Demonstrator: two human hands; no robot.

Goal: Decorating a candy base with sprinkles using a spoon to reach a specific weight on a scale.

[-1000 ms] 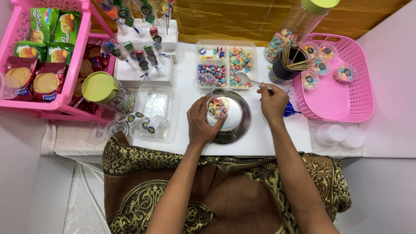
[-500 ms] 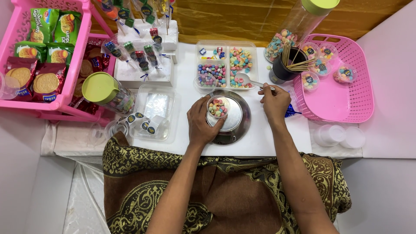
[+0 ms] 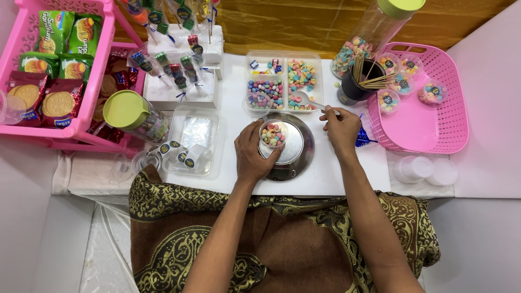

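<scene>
Centrally, my left hand (image 3: 253, 154) grips a small cup (image 3: 273, 133) of candies on the round scale (image 3: 296, 149). My right hand (image 3: 342, 129) pinches a spoon (image 3: 310, 101) reaching into the candy tray (image 3: 283, 80) above.

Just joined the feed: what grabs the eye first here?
At centre, the left hand steadies a small cup of pastel candies on a round silver scale, while the right hand dips a spoon into the divided candy tray. Bright pink baskets flank the table: snack packs left, filled cups right.
</scene>
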